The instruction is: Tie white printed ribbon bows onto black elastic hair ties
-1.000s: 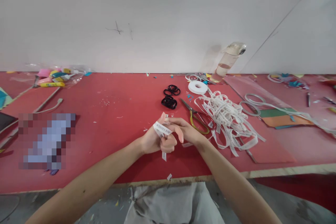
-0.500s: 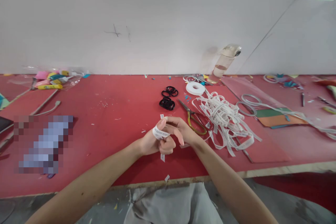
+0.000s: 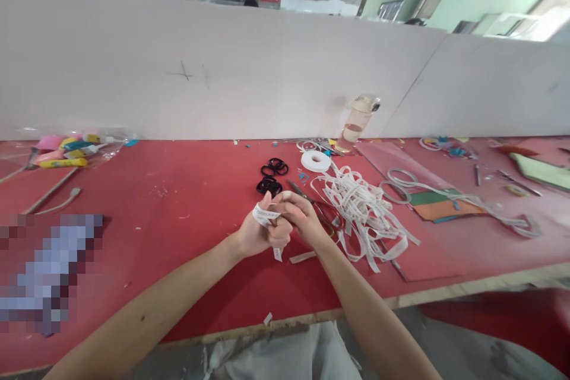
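A white printed ribbon (image 3: 263, 215) loops around the thumb of my left hand (image 3: 253, 236), whose other fingers are curled closed on it. One ribbon end hangs below that fist. My right hand (image 3: 303, 217) meets it from the right, fingertips pinched together at the ribbon by the left thumb; the exact grip is partly hidden. Just beyond the hands lie black elastic bands (image 3: 275, 167) in two small bunches. Scissors (image 3: 327, 224) with dark blades lie partly behind my right hand. Beside them spreads a tangled heap of printed white ribbon (image 3: 356, 190).
A white tape roll (image 3: 316, 161) and a tilted bottle (image 3: 356, 122) stand near the white partition (image 3: 267, 71). Coloured sheets (image 3: 440, 205) and a pale cord (image 3: 485, 214) lie to the right. At left are a bag of coloured items (image 3: 66, 151) and a blurred-out object (image 3: 53, 273).
My right fingers have drawn in from a looser spread and now pinch near my left thumb. The view has tilted up and turned slightly right.
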`<control>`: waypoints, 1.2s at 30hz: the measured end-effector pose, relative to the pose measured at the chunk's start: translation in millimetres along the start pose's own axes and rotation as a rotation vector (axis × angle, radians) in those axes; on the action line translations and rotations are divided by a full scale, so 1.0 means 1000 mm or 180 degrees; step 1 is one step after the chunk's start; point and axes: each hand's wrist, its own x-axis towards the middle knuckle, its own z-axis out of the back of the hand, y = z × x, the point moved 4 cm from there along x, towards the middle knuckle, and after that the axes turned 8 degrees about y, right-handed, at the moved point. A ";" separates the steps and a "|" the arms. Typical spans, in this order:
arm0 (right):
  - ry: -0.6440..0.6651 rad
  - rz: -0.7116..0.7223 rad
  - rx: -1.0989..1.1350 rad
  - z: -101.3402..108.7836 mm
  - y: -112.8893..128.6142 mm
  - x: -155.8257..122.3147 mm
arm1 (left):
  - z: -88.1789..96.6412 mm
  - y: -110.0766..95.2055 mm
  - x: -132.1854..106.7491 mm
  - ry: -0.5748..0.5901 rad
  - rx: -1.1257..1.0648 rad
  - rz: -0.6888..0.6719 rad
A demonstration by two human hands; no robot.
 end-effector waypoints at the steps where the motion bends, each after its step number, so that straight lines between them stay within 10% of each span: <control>1: 0.0022 0.0025 -0.0049 -0.001 0.000 0.001 | 0.002 -0.001 -0.002 0.0002 -0.0019 -0.0036; 10: -0.0147 -0.0042 -0.0284 0.000 -0.006 0.002 | 0.001 -0.001 -0.011 0.0029 0.0057 -0.0138; 36: -0.0578 0.0875 -0.1933 -0.011 0.011 -0.008 | 0.038 -0.022 -0.023 -0.1971 0.2182 -0.0630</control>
